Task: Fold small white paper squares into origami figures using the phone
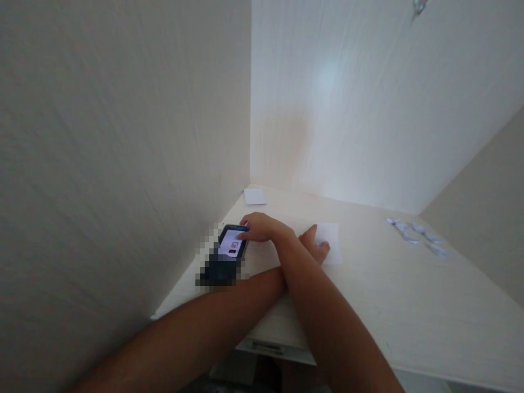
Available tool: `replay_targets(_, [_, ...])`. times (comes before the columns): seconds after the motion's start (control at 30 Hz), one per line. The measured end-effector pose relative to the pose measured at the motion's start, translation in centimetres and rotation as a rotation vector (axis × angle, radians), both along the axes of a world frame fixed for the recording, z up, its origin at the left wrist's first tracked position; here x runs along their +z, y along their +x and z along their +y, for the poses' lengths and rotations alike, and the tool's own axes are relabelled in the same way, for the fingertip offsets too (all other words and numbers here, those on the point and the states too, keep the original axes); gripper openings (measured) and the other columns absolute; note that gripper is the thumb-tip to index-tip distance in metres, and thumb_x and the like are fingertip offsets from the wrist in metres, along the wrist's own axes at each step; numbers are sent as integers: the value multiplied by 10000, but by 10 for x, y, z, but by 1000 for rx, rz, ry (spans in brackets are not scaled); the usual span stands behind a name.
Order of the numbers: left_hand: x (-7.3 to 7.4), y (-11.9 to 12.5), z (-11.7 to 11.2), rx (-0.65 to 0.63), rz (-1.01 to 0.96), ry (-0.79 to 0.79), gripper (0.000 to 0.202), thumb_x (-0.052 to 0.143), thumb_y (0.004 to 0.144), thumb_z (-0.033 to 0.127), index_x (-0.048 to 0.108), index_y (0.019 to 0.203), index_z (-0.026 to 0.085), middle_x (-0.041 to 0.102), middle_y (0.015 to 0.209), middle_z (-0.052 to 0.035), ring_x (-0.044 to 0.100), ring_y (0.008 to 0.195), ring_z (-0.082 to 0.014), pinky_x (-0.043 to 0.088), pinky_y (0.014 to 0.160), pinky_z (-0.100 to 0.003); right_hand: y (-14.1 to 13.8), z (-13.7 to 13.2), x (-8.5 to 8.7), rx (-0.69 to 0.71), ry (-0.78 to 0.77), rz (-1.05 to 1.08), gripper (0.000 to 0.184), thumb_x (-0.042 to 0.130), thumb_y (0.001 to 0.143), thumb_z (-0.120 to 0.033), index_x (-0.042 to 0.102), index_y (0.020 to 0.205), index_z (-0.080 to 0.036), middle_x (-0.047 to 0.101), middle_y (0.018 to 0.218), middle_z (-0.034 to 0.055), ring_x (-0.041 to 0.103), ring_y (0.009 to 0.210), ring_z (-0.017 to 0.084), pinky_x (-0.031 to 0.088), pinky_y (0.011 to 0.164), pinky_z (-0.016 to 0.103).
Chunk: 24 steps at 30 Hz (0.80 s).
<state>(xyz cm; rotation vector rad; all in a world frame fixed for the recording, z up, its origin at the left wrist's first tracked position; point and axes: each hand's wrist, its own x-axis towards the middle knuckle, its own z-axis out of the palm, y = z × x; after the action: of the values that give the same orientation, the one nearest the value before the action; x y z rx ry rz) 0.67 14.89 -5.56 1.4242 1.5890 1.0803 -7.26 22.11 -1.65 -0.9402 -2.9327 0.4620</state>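
Note:
My forearms cross, the right lying over the left. At the phone (227,238), my right hand (262,226) has one fingertip on the lit screen and another at its top edge, gripping the upper right corner. The phone's lower part is blurred by pixelation. My left hand (316,248) reaches out beyond my right forearm and rests on a white sheet of paper (331,243), thumb and a finger spread apart. Its other fingers are hard to make out.
A small white paper square (254,196) lies at the back left corner of the pale table (368,305). Several crumpled or twisted white paper pieces (417,234) lie on the right side. Pale walls (196,136) close in at left and back.

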Motion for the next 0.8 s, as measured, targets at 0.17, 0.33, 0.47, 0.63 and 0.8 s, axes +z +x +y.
replay_targets(0.17, [-1, 1, 1, 8, -29, 1, 707, 673, 821, 222, 473, 1489, 111, 546, 1492, -177, 485, 1411, -319, 333, 1210, -402, 5, -6, 3, 42, -36, 0, 531, 851, 697, -552, 745, 1026, -148, 774, 1047, 133, 719, 927, 272, 520, 751, 306])
replay_targets(0.33, [2, 0, -2, 1, -35, -2, 699, 661, 826, 208, 471, 1488, 89, 528, 1505, -188, 456, 1433, -327, 309, 1224, -407, 6, -4, 3, 33, -63, -3, 636, 856, 676, -581, 719, 1128, -154, 746, 1160, 147, 708, 1023, 289, 537, 821, 319])
replay_targets(0.47, [4, 1, -2, 3, -40, -26, 715, 658, 824, 223, 457, 1499, 97, 524, 1512, -178, 460, 1429, -320, 317, 1218, -397, 3, -2, 2, -16, -9, -7, 441, 680, 913, -435, 689, 1226, -124, 685, 1305, 185, 656, 1184, 290, 497, 959, 341])
replay_targets(0.63, [3, 1, -1, 14, -67, -33, 698, 669, 811, 218, 486, 1480, 139, 560, 1486, -152, 473, 1419, -316, 321, 1214, -410, 2, -3, 1, -31, 1, -15, 438, 726, 879, -413, 697, 1227, -150, 696, 1296, 160, 650, 1190, 293, 487, 982, 351])
replay_targets(0.8, [3, 1, -3, 22, -75, -6, 687, 673, 807, 202, 501, 1469, 144, 563, 1484, -148, 476, 1418, -315, 321, 1215, -402, 5, -3, 0, -45, -21, 2, 702, 839, 730, -520, 658, 1307, -163, 679, 1327, 157, 652, 1186, 308, 512, 958, 351])
